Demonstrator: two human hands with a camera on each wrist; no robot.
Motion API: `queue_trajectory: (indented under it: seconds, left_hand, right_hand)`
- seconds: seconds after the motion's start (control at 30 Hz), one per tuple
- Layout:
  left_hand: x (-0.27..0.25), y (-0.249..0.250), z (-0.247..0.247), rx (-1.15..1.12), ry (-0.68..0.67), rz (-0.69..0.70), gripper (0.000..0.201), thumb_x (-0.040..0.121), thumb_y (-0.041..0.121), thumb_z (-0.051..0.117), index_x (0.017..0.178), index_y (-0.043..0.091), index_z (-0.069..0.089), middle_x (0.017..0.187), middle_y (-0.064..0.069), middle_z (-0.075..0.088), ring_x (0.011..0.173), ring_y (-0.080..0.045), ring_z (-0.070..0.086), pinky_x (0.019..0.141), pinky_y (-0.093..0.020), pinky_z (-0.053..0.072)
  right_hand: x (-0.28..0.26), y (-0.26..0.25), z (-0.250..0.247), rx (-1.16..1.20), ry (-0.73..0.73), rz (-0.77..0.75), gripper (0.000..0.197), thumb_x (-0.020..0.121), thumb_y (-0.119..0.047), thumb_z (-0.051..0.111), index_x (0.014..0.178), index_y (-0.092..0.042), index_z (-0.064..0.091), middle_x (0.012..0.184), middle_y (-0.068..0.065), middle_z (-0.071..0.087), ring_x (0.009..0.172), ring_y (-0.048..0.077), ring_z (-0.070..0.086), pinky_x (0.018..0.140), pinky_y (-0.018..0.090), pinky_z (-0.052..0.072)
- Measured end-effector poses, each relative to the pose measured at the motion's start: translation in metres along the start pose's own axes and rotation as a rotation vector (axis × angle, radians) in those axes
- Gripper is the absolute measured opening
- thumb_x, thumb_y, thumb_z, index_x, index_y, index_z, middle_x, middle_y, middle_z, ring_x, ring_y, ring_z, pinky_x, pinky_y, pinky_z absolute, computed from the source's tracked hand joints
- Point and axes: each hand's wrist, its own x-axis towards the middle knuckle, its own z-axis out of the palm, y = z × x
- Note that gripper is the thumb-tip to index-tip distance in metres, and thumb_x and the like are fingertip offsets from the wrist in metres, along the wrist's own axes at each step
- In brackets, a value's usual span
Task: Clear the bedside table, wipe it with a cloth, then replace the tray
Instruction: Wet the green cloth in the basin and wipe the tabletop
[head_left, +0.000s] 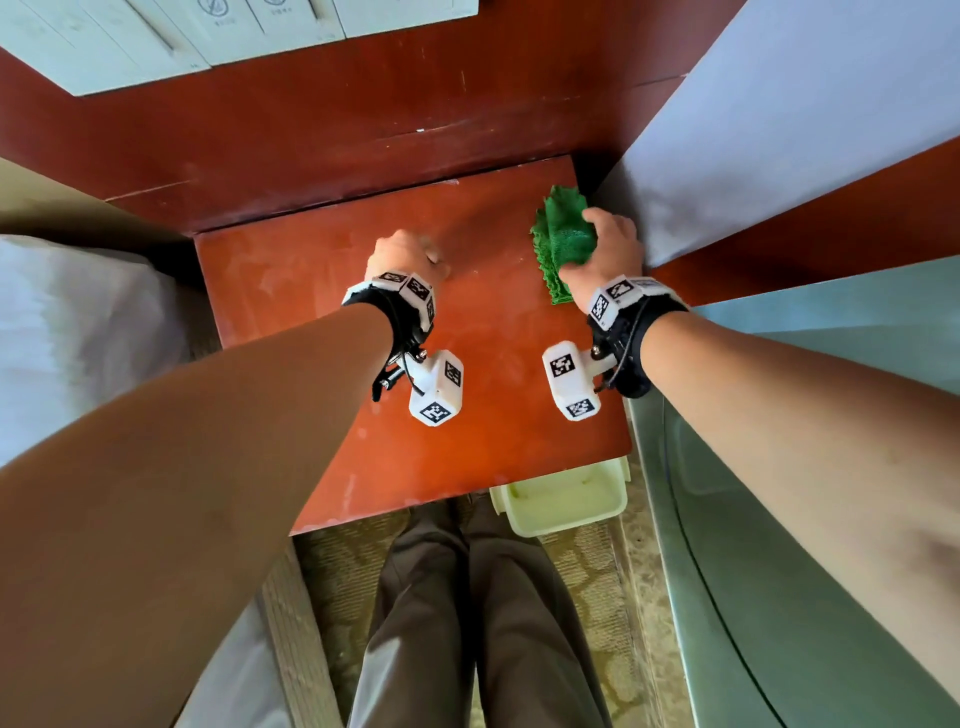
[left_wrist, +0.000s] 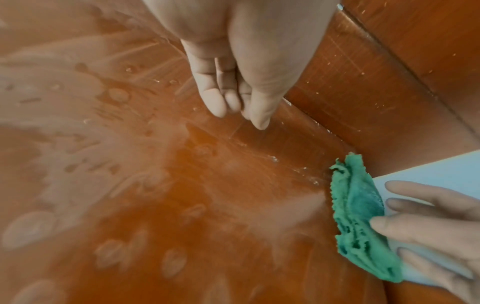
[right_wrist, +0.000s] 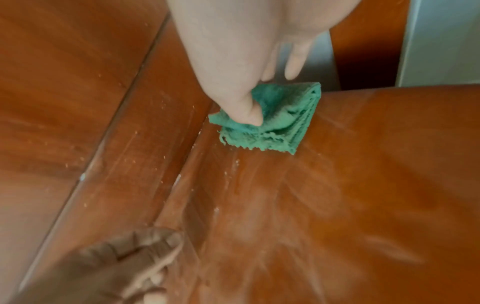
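Wiping is underway: the right hand (head_left: 608, 249) is gripping a folded green cloth (head_left: 563, 241), thumb curled over it and fingers wrapped round its far side, and is pressing it against the far right corner of the bench (head_left: 332, 291), just beside the white bedding (head_left: 779, 135) that is hanging over that edge. The left hand (head_left: 408, 254) is hovering over the middle of the bench, fingers loosely bunched together and holding nothing; whether its tips are touching the wood is hard to tell.

Judging by what is showing, the clearing step is looking finished, since nothing but the cloth is sitting on the bench top. The wiping seems to be partway along: pale smears and droplet marks (left_wrist: 78, 144) are covering much of the left and near surface in the left wrist view, and crumbs are lying along the seam by the back panel (right_wrist: 130, 156), so those patches are probably still needing passes. The tray is yet to be put back; a pale container (head_left: 563, 501) is sitting on the floor below the near right corner of the bench, possibly that tray, though that is not certain.
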Motion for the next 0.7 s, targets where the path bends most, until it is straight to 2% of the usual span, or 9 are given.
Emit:
queue_trajectory:
  seconds: [0.07,0.13,0.2,0.23,0.3,0.4,0.5,0.6,0.7]
  left_hand:
    - [0.002,-0.004,0.001,0.102,0.016,0.021,0.02,0.083,0.037,0.072,0.099,0.027,0.067,0.112,-0.006,0.066,0.106,-0.026,0.062,0.088,-0.037,0.055]
    - [0.002,-0.009,0.004,0.221,0.048,0.084,0.051,0.077,0.044,0.077,0.119,0.025,0.057,0.134,-0.007,0.047,0.128,-0.028,0.041,0.1,-0.042,0.046]
    - [0.0,-0.012,0.005,0.319,0.042,0.139,0.093,0.068,0.05,0.082,0.144,0.024,0.034,0.153,-0.008,0.021,0.143,-0.033,0.018,0.111,-0.047,0.031]
    - [-0.001,-0.014,0.005,0.359,0.023,0.151,0.11,0.064,0.053,0.083,0.151,0.026,0.021,0.159,-0.008,0.008,0.147,-0.033,0.007,0.115,-0.05,0.024]
    - [0.001,-0.019,0.006,0.435,-0.015,0.164,0.129,0.058,0.059,0.085,0.154,0.028,0.006,0.162,-0.006,-0.008,0.149,-0.033,-0.005,0.118,-0.052,0.016]
    - [0.003,-0.025,0.006,0.508,-0.049,0.179,0.135,0.056,0.058,0.086,0.155,0.027,0.0,0.162,-0.007,-0.014,0.149,-0.033,-0.008,0.119,-0.052,0.012]
    - [0.005,-0.026,0.007,0.527,-0.039,0.19,0.135,0.056,0.058,0.086,0.156,0.026,0.001,0.162,-0.007,-0.013,0.149,-0.032,-0.008,0.119,-0.052,0.013]
    - [0.005,-0.024,0.006,0.538,-0.059,0.174,0.136,0.056,0.058,0.086,0.156,0.026,-0.001,0.162,-0.007,-0.014,0.149,-0.032,-0.009,0.119,-0.052,0.013]
    - [0.004,-0.024,0.005,0.54,-0.062,0.176,0.136,0.058,0.057,0.086,0.156,0.026,-0.001,0.162,-0.006,-0.014,0.149,-0.032,-0.009,0.119,-0.052,0.013]
  right_hand:
    - [-0.006,0.006,0.001,-0.118,-0.004,-0.101,0.063,0.076,-0.012,0.068,0.134,-0.023,0.049,0.137,0.003,0.043,0.121,0.03,0.045,0.1,0.039,0.043]
    - [-0.01,0.012,0.002,-0.185,0.009,-0.212,0.059,0.078,-0.01,0.066,0.133,-0.021,0.051,0.137,0.004,0.044,0.12,0.031,0.043,0.097,0.042,0.044]
    - [-0.011,0.017,0.005,-0.224,0.025,-0.305,0.056,0.079,-0.007,0.064,0.132,-0.02,0.052,0.138,0.003,0.045,0.118,0.033,0.044,0.094,0.042,0.045]
    - [-0.01,0.018,0.007,-0.24,0.022,-0.328,0.055,0.08,-0.007,0.062,0.133,-0.019,0.053,0.138,0.003,0.045,0.117,0.033,0.044,0.093,0.042,0.046]
    - [-0.009,0.019,0.008,-0.274,0.012,-0.35,0.054,0.081,-0.005,0.057,0.133,-0.018,0.053,0.138,0.004,0.045,0.117,0.033,0.043,0.09,0.043,0.047]
    - [-0.008,0.015,0.009,-0.366,-0.022,-0.359,0.052,0.084,-0.006,0.054,0.135,-0.016,0.052,0.139,0.007,0.044,0.12,0.035,0.04,0.09,0.043,0.045]
    - [-0.008,0.006,0.013,-0.432,-0.061,-0.325,0.056,0.084,-0.008,0.059,0.138,-0.016,0.048,0.143,0.008,0.038,0.124,0.035,0.037,0.095,0.041,0.042]
    - [-0.014,-0.004,0.024,-0.416,-0.093,-0.305,0.059,0.086,-0.006,0.058,0.141,-0.019,0.043,0.146,0.003,0.031,0.126,0.031,0.034,0.089,0.036,0.047]
    - [-0.024,-0.019,0.037,-0.434,-0.139,-0.371,0.06,0.086,-0.007,0.058,0.142,-0.022,0.041,0.147,0.0,0.027,0.125,0.029,0.033,0.086,0.035,0.05]
